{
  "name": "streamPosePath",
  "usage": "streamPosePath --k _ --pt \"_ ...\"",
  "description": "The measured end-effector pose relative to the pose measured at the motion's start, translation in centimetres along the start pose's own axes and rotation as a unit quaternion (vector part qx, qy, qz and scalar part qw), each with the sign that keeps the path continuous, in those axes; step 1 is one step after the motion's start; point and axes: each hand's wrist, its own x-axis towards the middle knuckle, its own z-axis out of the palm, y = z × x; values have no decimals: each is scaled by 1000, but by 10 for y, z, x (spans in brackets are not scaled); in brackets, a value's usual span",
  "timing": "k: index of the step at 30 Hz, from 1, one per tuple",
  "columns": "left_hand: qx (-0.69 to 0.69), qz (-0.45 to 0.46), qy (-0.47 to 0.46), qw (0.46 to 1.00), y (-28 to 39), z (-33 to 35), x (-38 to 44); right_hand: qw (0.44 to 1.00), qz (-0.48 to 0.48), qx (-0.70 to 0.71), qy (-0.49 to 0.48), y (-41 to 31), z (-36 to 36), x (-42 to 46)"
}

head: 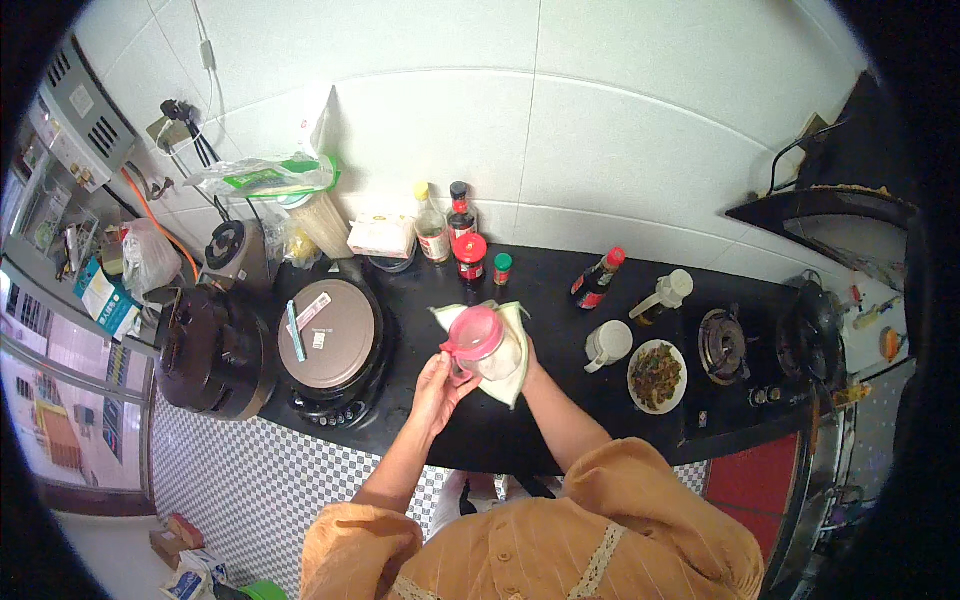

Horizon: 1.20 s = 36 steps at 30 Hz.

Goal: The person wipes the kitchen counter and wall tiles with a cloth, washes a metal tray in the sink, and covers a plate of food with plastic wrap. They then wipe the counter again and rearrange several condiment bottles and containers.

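A clear jar with a pink lid [477, 331] is held up over the black countertop [551, 420]. My left hand [439, 394] grips its pink handle at the lower left. On the other side, my right hand [534, 367] presses a pale cloth [513, 390] with a green edge against the jar. Most of that hand's fingers are hidden behind the cloth. White contents show through the jar's wall. Just beyond stand a red-lidded jar [470, 257] and a small green-capped bottle [502, 268].
An electric griddle [327, 334] and a dark cooker [214, 360] stand left. To the right are a red-capped sauce bottle [598, 279], a white lidded jug [609, 343], an oil pot [664, 295], a plate of cooked food [658, 376] and a gas burner [723, 346].
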Motion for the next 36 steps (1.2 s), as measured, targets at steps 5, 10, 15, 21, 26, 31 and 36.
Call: streamPosePath --k 5,10,15,21,26,31,36 --pt "127 75 107 983 -27 10 8 985 -97 140 37 0 51 -29" --pt "296 205 66 931 -49 3 15 982 21 185 -44 9 28 -41" --pt "422 242 64 871 -56 22 -6 989 92 108 46 12 6 -39" --pt "440 252 51 861 -66 24 -5 966 161 33 199 5 -13 -35" --pt "417 133 -5 899 -69 15 15 906 90 -140 390 3 -46 -41" --pt "301 -116 -17 946 -45 35 18 829 77 -345 434 -10 -84 -60" --pt "179 -190 -27 965 -41 36 41 825 101 -394 391 -35 -96 -89"
